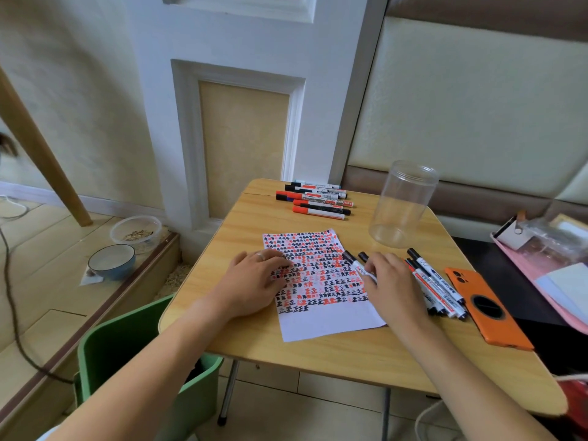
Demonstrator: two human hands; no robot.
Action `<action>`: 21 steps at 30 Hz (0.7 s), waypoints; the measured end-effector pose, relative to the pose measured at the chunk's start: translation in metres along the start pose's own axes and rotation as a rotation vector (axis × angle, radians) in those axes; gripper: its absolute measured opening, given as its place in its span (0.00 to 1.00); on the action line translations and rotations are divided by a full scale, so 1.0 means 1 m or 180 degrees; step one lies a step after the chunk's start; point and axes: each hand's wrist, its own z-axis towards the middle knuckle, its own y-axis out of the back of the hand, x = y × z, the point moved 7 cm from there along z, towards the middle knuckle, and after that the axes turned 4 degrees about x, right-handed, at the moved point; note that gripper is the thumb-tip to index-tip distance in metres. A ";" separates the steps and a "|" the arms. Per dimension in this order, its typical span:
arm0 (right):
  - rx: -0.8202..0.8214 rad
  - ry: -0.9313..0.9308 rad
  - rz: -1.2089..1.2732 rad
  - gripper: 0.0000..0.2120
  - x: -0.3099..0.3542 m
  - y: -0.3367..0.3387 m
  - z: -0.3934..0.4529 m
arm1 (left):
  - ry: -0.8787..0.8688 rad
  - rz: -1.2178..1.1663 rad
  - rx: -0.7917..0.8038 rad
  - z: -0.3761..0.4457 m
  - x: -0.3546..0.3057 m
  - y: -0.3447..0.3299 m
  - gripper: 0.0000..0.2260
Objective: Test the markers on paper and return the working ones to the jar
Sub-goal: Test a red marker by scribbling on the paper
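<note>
On the table (318, 354), I see my left hand (254, 281) lying flat on the left part of the paper (321, 288), fingers nearly straight and a little spread, pressing the sheet and gripping nothing. My right hand (393, 288) sits at the paper's 3 o'clock edge, fingers curled down over a marker (358, 265) whose dark cap pokes out toward 11 o'clock. A second dark cap shows just beside it; the hand hides both barrels, so I cannot tell whether the fingers pinch one marker or only rest on them. More markers (436, 284) lie in a bundle just right of that hand, their near ends partly behind it. The jar (401, 205) stands upright and empty at 1 o'clock from the paper, well apart from both hands. Another row of markers (318, 200) lies at 12 o'clock by the table's far edge. A phone (486, 310) lies at 4 o'clock, beside the bundle. The print on the barrels is too small to read.
</note>
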 end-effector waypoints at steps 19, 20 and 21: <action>0.0821 0.1140 0.0529 0.14 0.056 -0.035 -0.007 | 0.0221 -0.0104 -0.0015 0.014 0.015 0.004 0.19; 0.0764 0.1116 0.0508 0.14 0.057 -0.036 -0.005 | 0.0238 -0.0094 -0.0048 0.016 0.016 0.004 0.19; 0.0706 0.1086 0.0517 0.13 0.059 -0.036 -0.004 | 0.0249 -0.0075 -0.0092 0.017 0.016 0.005 0.19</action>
